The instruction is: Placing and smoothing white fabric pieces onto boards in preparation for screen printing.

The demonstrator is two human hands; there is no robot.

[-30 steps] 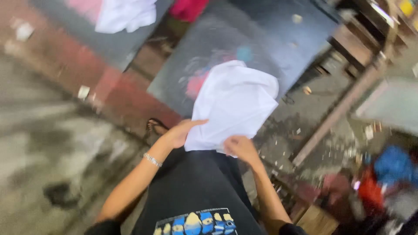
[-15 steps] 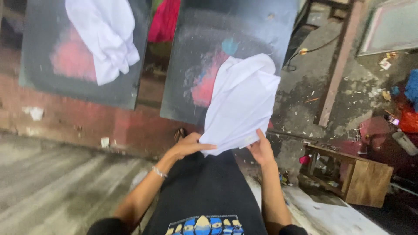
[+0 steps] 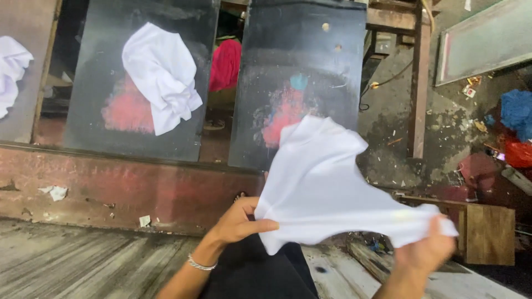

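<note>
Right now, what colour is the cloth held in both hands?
Plain white cloth, seen best in the head view.

The held garment (image 3: 327,188) is plain white, the board (image 3: 299,83) behind it black with red and blue smears, the hanging cloth (image 3: 225,63) red, the bracelet (image 3: 199,264) silver.

Cloth (image 3: 327,182): white, soft, matt knit fabric. Boards (image 3: 299,72): dark, matt, paint-stained. Ledge (image 3: 127,182): rough, worn red. Floor (image 3: 72,260): grey weathered wood. Box (image 3: 487,232): bare wood
</note>
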